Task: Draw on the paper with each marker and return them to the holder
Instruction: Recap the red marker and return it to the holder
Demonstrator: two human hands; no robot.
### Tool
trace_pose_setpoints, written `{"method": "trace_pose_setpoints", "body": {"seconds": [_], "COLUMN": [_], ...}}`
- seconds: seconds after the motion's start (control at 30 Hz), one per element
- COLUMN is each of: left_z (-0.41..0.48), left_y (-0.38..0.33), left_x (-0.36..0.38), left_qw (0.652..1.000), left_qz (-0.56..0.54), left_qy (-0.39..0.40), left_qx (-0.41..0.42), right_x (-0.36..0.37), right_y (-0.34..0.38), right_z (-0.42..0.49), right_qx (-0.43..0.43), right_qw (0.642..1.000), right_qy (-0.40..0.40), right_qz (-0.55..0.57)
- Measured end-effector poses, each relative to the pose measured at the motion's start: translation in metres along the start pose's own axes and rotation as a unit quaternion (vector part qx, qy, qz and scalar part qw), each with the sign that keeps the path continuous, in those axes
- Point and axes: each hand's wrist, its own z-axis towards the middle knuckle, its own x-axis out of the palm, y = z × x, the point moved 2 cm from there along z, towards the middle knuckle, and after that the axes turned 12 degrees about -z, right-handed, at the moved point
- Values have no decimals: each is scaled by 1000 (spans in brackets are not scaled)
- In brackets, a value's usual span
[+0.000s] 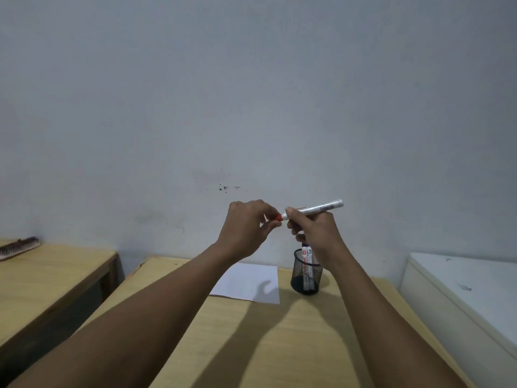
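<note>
My right hand [316, 233] grips the white barrel of a marker [321, 208], held level in the air above the table. The marker's red cap [278, 217] is pinched between the fingers of my left hand [246, 228]; cap and barrel are still joined or nearly so. Below my right hand stands a black mesh holder [307, 275] with two or so markers [307, 254] upright in it. A white sheet of paper [249, 282] lies flat to the left of the holder, blank where visible, partly hidden by my left forearm.
Holder and paper sit on a light wooden table [251, 345] against a grey wall. Another wooden table [50, 275] stands to the left with a dark brush-like object [19, 246] on it. A white cabinet top [470, 289] lies at the right.
</note>
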Motion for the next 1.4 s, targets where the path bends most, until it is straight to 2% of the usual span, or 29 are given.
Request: {"method": "trace_pose_setpoints", "body": {"seconds": [0.17, 0.23, 0.3, 0.37, 0.43, 0.53, 0.73, 0.87, 1.0, 1.1, 1.2, 1.3, 1.4], "left_z": [-2, -3, -1, 5, 10, 19, 39, 47, 47, 33, 14, 3, 0], "left_y": [-21, -24, -26, -28, -28, -30, -28, -18, -7, 17, 39, 54, 63], "left_x": [9, 11, 12, 13, 17, 26, 52, 76, 95, 115, 135, 150, 158], "left_qw": [993, 990, 993, 998, 996, 989, 979, 971, 972, 977, 958, 937, 934], "left_qz": [98, 122, 89, 19, -44, -102, -145, -173, -163, -51, 56, 95, 98], "left_qy": [-8, 21, 58, 58, 57, 63, 74, 77, 67, 136, 237, 302, 309], "left_qx": [67, 74, 44, -6, -44, -83, -122, -144, -157, -156, -151, -148, -149], "right_x": [-8, -11, -15, -20, -25, -32, -47, -47, -54, -60, -58, -52, -48], "right_y": [-4, -7, -9, -13, -19, -25, -32, -51, -66, -79, -100, -119, -132], "right_z": [-11, -15, -21, -22, -22, -21, -12, 7, 27, 41, 55, 65, 70], "right_qx": [28, 62, 123, 165, 180, 114, -12, -20, -17, -31, -33, -9, 27], "right_qw": [998, 997, 989, 975, 962, 944, 950, 946, 956, 953, 947, 935, 911], "right_qy": [-36, -36, -70, -132, -206, -251, -95, -79, -120, -129, -107, -76, -44], "right_qz": [31, 27, 47, 63, -21, -183, -298, -315, -269, -274, -302, -346, -409]}}
